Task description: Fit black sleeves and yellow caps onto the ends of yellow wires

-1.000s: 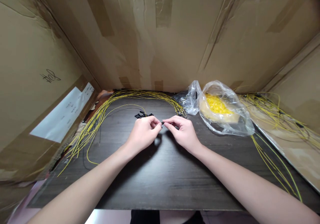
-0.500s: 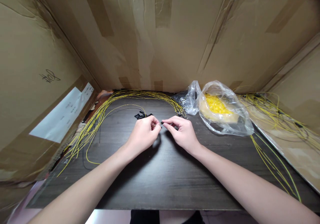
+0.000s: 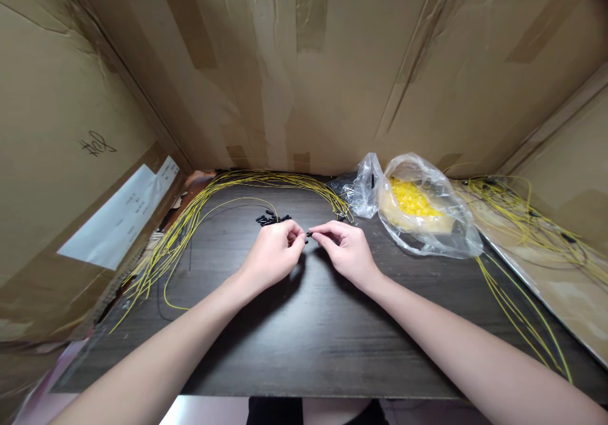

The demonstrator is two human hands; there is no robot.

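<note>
Over the middle of the dark table (image 3: 304, 323), my two hands meet almost fingertip to fingertip. My left hand (image 3: 273, 247) is closed in a pinch on a thin wire, mostly hidden by the fingers. Between thumb and forefinger, my right hand (image 3: 349, 251) pinches a small black connector (image 3: 309, 234), which points at the left fingertips. Another small black bit shows just below it. Right behind my left hand lies a pile of small black connectors (image 3: 272, 219). A yellow wire (image 3: 237, 200) arcs from the left into this pile.
A bundle of yellow wires (image 3: 190, 213) curves along the table's left and back. At back right stand an open clear bag of yellow pieces (image 3: 411, 200) and a smaller plastic bag (image 3: 365, 190). More yellow wires (image 3: 522, 213) lie far right. Cardboard walls (image 3: 285, 83) enclose three sides.
Both hands stay almost in place, still pinching. The black connector at my right fingertips has shifted very slightly; the view has moved a little.
</note>
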